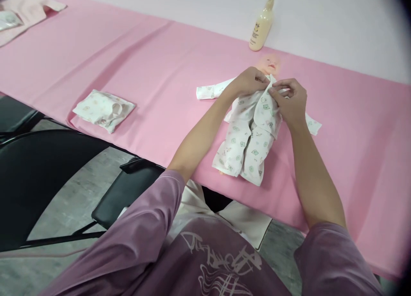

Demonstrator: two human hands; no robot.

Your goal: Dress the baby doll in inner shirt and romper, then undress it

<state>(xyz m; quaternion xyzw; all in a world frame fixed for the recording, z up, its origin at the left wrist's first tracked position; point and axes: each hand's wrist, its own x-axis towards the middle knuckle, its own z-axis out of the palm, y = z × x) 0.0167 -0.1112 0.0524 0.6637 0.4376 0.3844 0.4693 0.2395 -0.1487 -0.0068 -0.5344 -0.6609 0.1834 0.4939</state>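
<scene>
A baby doll (270, 65) lies on its back on the pink-covered table, its head toward the wall. It wears a white printed baby shirt (247, 105) with long sleeves and matching trousers (236, 148). At the doll's neck, my left hand (252, 81) pinches the shirt's front edge. Just to its right my right hand (291, 100) grips the other side of the same collar opening, fingertips close to the left ones. The shirt's front is partly lifted between both hands. Whatever fastening lies under the fingers is hidden.
Behind the doll's head stands a pale yellow pump bottle (261, 28). Folded printed baby clothes (104, 109) lie to the left on the pink tablecloth (154, 86). A light pink cloth (30, 11) with a packet is at the far left. Black folding chairs (48, 171) stand along the table's front edge.
</scene>
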